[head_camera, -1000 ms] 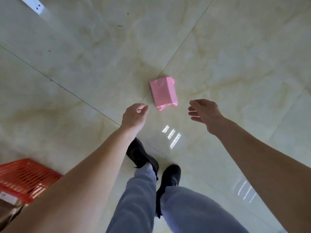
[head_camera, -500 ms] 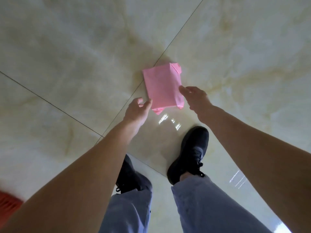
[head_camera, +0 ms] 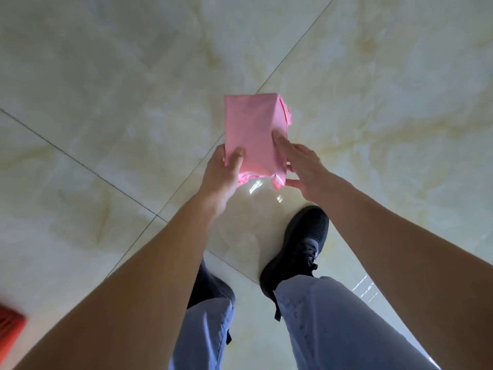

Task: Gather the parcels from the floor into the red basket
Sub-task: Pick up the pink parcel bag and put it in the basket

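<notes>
While the pale, glossy marble-patterned tile floor (head_camera: 106,102) spread out beneath the person, the block-shaped parcel wrapped in pink plastic film (head_camera: 253,129) sat between both hands, out in front of the black lace-up shoes (head_camera: 298,244); whether its far end was clear of the tiles I could not tell. It looked light to me, boxy and stiff under a slick, loose wrap whose crumpled ends hung free, so a grip on the firm long sides seemed safer than on the film. The left hand (head_camera: 224,174) clasped the near left edge, thumb curled onto the top face. The right hand (head_camera: 301,164) gripped the right edge, fingers along the side and fingertips on top. Only a red corner of the slatted plastic basket (head_camera: 10,329) showed at lower left, well apart from the parcel; its contents were out of sight.
</notes>
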